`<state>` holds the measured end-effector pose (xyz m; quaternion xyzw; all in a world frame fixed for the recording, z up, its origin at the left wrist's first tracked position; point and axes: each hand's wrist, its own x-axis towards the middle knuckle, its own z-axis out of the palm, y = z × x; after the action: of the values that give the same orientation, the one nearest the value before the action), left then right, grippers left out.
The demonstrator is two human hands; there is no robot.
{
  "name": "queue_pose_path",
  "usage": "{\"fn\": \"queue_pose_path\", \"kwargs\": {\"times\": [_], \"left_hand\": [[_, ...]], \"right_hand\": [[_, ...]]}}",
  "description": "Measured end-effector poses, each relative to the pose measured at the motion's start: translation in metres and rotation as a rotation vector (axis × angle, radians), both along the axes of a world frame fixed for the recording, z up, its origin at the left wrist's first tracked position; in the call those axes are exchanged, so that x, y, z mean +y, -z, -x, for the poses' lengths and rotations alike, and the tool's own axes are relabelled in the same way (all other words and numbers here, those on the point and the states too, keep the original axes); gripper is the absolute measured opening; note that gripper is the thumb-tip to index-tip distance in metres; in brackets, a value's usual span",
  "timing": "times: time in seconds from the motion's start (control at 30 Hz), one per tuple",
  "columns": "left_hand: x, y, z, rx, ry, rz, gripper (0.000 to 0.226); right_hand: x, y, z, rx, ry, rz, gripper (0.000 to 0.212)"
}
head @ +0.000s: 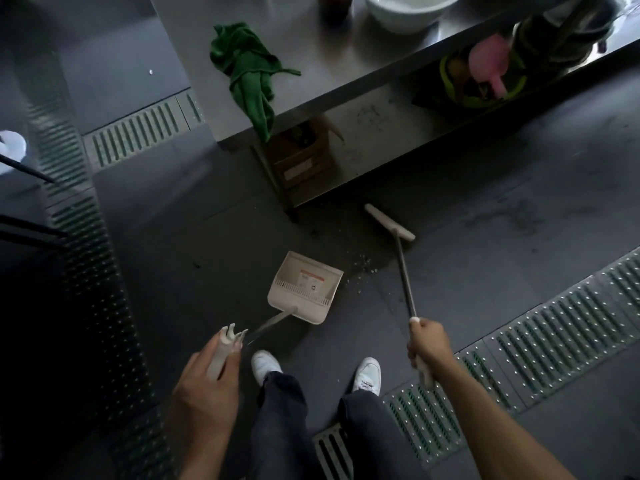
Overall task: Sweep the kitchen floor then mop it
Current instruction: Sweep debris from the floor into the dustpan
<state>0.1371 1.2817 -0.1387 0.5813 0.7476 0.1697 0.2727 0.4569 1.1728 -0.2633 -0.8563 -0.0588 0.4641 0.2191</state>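
A beige dustpan (304, 287) stands on the dark tiled floor in front of my feet, its mouth facing up and to the right. My left hand (204, 379) grips the pale handle at the top of its metal pole. My right hand (427, 344) grips the handle of a broom, whose metal shaft runs up to the beige broom head (389, 222) on the floor by the table's lower shelf. Small pale crumbs (363, 268) and dust lie between the broom head and the dustpan's mouth.
A steel table (346, 64) stands ahead with a green cloth (249, 74) hanging over its edge and a white bowl (401, 8). A cardboard box (301, 157) sits on its lower shelf. Metal drain grates (554, 337) run along the floor right and left.
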Motion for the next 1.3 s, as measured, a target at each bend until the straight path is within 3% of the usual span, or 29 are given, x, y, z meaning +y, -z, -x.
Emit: {"fn": "queue_pose_path", "kwargs": {"times": [0.17, 0.47, 0.7, 0.93, 1.13, 1.3], "left_hand": [[-0.004, 0.006, 0.013, 0.0, -0.005, -0.007, 0.031], [0.024, 0.027, 0.068, 0.025, 0.088, 0.065, 0.032], [0.049, 0.027, 0.117, -0.006, 0.173, 0.103, 0.031], [0.079, 0.032, 0.16, -0.043, 0.218, 0.105, 0.032], [0.096, 0.038, 0.204, -0.029, 0.238, 0.04, 0.032], [0.098, 0.034, 0.22, -0.016, 0.25, 0.037, 0.042]], "right_hand": [[0.022, 0.008, 0.011, 0.046, 0.014, 0.092, 0.039], [0.013, -0.005, 0.145, 0.061, -0.262, 0.122, 0.04], [-0.016, -0.011, 0.208, -0.002, 0.049, 0.028, 0.033], [-0.016, 0.017, 0.185, -0.093, 0.408, 0.121, 0.036], [0.048, -0.019, 0.238, 0.071, 0.601, 0.086, 0.019], [0.082, -0.014, 0.322, 0.247, 0.698, 0.037, 0.025]]}}
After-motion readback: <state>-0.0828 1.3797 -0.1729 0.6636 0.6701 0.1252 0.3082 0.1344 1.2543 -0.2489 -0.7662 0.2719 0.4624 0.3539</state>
